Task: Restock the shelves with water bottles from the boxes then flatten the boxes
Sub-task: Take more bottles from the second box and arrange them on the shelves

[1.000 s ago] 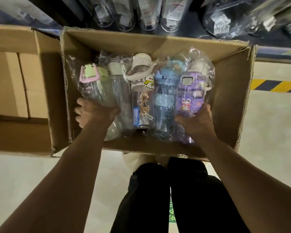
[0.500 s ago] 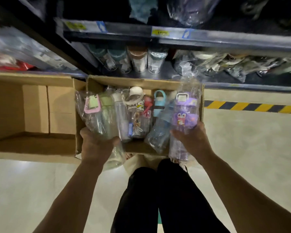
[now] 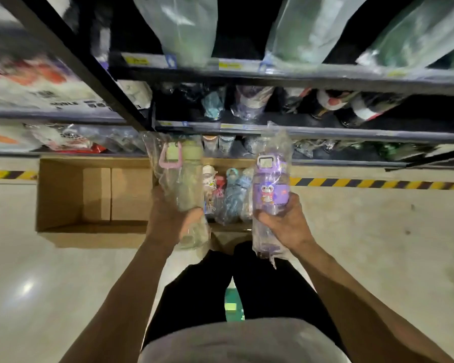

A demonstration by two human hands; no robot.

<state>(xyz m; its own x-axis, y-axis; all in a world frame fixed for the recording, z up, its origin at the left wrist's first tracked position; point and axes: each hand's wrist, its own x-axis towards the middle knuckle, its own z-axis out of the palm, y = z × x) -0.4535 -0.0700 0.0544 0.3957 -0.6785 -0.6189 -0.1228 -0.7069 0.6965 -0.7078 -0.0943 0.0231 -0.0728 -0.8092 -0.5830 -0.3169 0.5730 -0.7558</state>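
Head view: pale floor [image 3: 378, 244], striped tape [image 3: 364, 183], dark shelves [image 3: 325, 132] above box [image 3: 63, 195]

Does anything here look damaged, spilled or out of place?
Nothing stands out. The left hand holds a wrapped green bottle, the right hand a wrapped purple bottle; both look intact, nothing spilled.

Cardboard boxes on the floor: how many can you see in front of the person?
2. An open box sits at left, no bottles visible inside. A second box is right beside it, mostly hidden behind the hands and held bottles, with wrapped bottles inside. Others may lie outside the view.
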